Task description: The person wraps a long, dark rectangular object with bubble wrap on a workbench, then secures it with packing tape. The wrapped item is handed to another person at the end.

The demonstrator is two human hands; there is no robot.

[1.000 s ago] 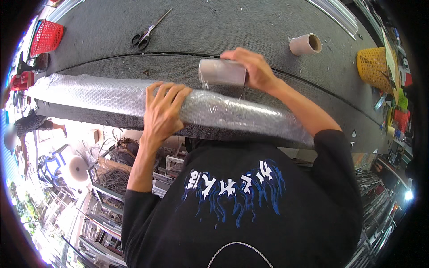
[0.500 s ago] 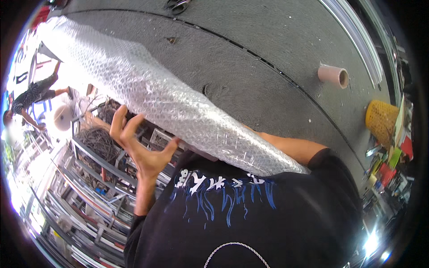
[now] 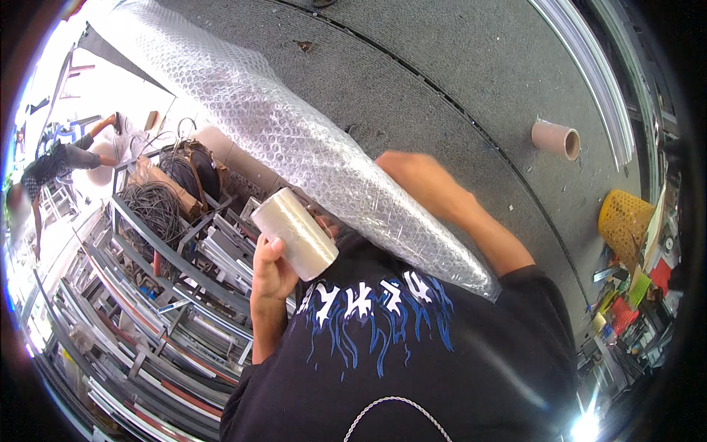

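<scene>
While my left hand [image 3: 274, 274] has its grip clamped around a roll of clear film [image 3: 294, 232], just beside the long bundle [image 3: 294, 140], my right hand [image 3: 416, 177] sits blurred at the other side, fingertips hidden, and I cannot tell whether that grip is closed. Slanting over the near edge of the desk [image 3: 449, 140], the bundle is already sheathed in bubble wrap [image 3: 221, 88], and its near end shines as though bound; I judge the far stretch, showing only plain bubbles, to be the part left unbound.
</scene>
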